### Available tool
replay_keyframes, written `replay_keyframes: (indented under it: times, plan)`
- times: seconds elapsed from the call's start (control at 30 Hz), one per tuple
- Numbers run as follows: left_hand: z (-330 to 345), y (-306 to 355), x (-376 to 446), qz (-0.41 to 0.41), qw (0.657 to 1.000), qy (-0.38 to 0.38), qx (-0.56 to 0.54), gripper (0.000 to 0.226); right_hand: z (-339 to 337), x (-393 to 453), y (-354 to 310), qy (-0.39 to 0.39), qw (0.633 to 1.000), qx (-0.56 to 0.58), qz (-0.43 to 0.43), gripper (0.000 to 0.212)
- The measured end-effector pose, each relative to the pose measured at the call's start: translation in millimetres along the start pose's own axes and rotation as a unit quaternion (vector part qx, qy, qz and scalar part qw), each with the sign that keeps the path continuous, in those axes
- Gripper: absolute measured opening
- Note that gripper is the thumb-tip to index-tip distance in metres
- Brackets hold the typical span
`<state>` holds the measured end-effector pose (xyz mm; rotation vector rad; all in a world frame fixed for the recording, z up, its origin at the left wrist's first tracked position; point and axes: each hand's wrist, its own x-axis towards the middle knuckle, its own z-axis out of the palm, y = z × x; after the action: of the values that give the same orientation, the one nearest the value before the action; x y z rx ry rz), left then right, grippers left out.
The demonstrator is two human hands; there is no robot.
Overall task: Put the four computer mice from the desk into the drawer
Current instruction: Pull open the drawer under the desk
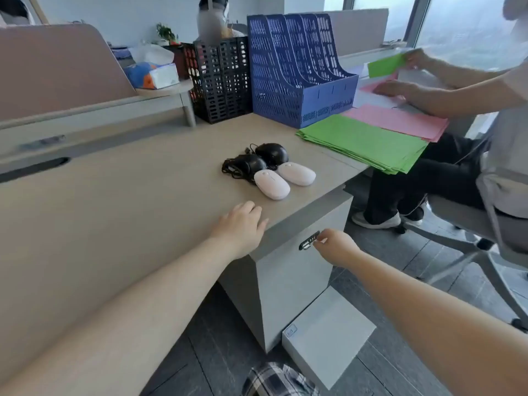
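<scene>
Two white wireless mice lie side by side near the desk's right edge. Just behind them sit two black corded mice with their cables bundled. My left hand rests flat on the desk edge, a short way in front of the mice, fingers apart and holding nothing. Below the desk is the grey drawer cabinet, its drawer closed. My right hand pinches the dark handle with a lock at the top of the drawer front.
A blue file rack and a black mesh rack stand at the back of the desk. Green and pink paper stacks lie to the right, where a seated person sorts sheets. A white box sits on the floor by the cabinet.
</scene>
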<state>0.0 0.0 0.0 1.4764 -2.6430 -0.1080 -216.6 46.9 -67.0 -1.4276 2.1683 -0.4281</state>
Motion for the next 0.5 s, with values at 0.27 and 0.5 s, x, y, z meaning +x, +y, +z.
replay_keyframes:
  times: [0.27,0.5]
  plan:
    - [11,-9,10,0.006,0.998,0.02,-0.057,0.05,19,11,2,-0.065,0.996,-0.055,0.023,0.054]
    - [12,-13,24,0.009,0.994,0.042,-0.101,0.045,38,47,3,-0.042,0.997,-0.064,0.032,0.034]
